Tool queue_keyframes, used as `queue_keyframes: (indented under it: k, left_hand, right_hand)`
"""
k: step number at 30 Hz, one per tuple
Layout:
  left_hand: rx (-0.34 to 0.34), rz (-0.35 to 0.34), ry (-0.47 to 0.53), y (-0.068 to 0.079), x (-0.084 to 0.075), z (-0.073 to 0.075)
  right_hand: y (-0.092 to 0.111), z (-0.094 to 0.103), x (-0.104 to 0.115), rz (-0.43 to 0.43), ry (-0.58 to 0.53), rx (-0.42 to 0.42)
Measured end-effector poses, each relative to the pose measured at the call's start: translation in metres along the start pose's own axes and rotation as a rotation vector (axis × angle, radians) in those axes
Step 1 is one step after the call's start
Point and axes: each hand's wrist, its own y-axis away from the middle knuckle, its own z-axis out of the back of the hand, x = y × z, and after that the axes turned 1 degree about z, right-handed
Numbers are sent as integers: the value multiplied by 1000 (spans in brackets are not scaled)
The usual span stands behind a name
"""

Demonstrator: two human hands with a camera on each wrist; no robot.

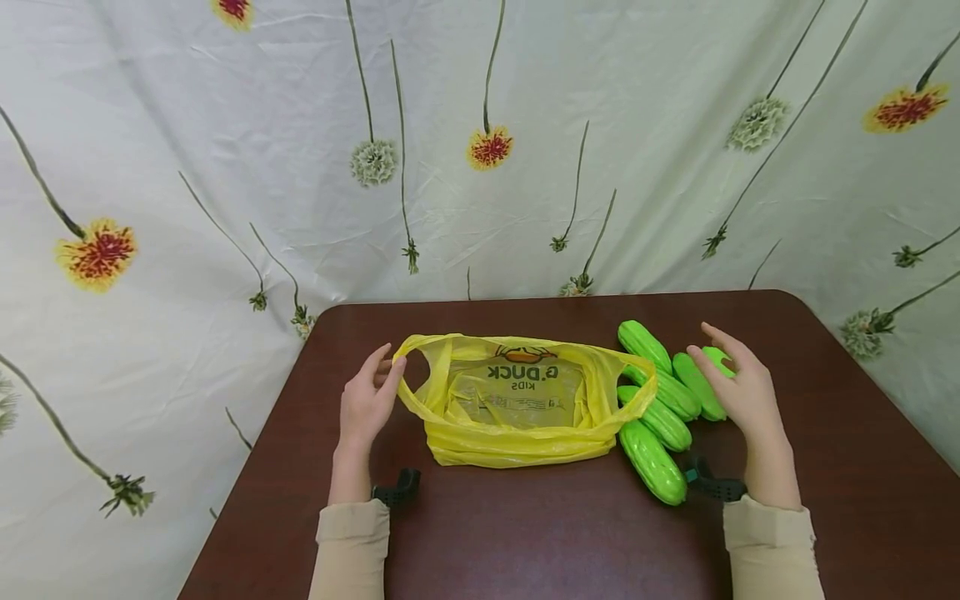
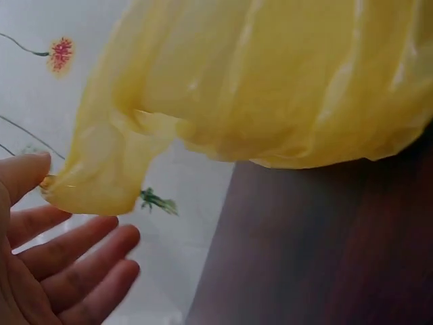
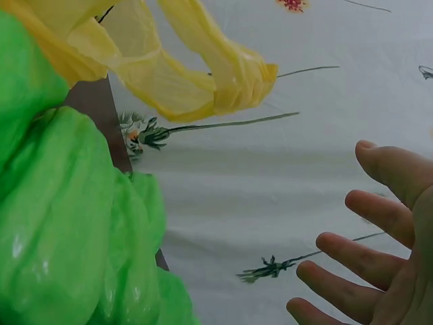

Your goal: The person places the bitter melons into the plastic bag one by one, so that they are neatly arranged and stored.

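A yellow plastic bag (image 1: 517,446) lies on the table with its mouth spread wide and dark print showing inside. My left hand (image 1: 367,404) is at the bag's left handle (image 2: 101,179), the thumb tip right by the handle's end and the other fingers loosely extended. Across from it, my right hand (image 1: 742,392) hovers with spread fingers and holds nothing. Several glossy green cucumbers (image 1: 652,462) lie in a pile between that hand and the bag. The bag's right handle (image 3: 237,78) stands out apart from the right fingers and overlaps the cucumbers in the head view.
The dark brown table (image 1: 540,533) has a rounded far right corner. Behind it hangs a white cloth (image 1: 450,225) printed with flowers. Black wrist straps (image 1: 401,487) sit on both wrists, below beige sleeves (image 1: 772,533).
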Motion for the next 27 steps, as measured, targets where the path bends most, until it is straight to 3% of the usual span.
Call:
queue_keyframes:
  k: [3,7,10,13,21,27]
  left_hand:
    - [-25,2,124,-2,8,-7]
    - [-61,7,378,-4,15,-18]
    - [-82,37,552,-4,18,-25]
    - [-95,76,659,-4,18,-28]
    - [-129,117,735,4,4,-28]
    - [-148,123,738,2,11,-33]
  right_hand:
    - [0,0,-9,-30,-18,-42]
    - [0,0,-20,-76,-24,-132]
    - [0,0,-27,-124,-19,-198]
    - [0,0,-33,-181,-5,-222]
    - [2,-3,-52,-312,47,-216]
    - [3,-6,-67,-384,32,-205]
